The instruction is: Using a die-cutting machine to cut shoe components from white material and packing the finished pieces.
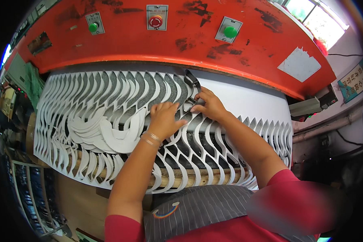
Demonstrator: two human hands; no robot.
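Observation:
A black, curved metal cutting die [192, 78] stands on the white sheet [246, 97], at the edge between its cut part and its uncut part. The fingers and thumb of my right hand [209, 105] close on the die's near right side. To its left, my left hand [164, 119] rests over the cut sheet, thumb stretched toward the die and fingers apart, with nothing seen in it. Beside that hand lies a loose heap of white crescent-shaped cut pieces [119, 137]. Rows of curved openings run through the sheet, leaving thin white strips.
Behind the sheet rises a red machine beam [129, 44] carrying a green button [230, 32], another green button [93, 27] and a red button [155, 21]. A metal rack [36, 193] stands at lower left. Pipes [326, 131] run along the right wall.

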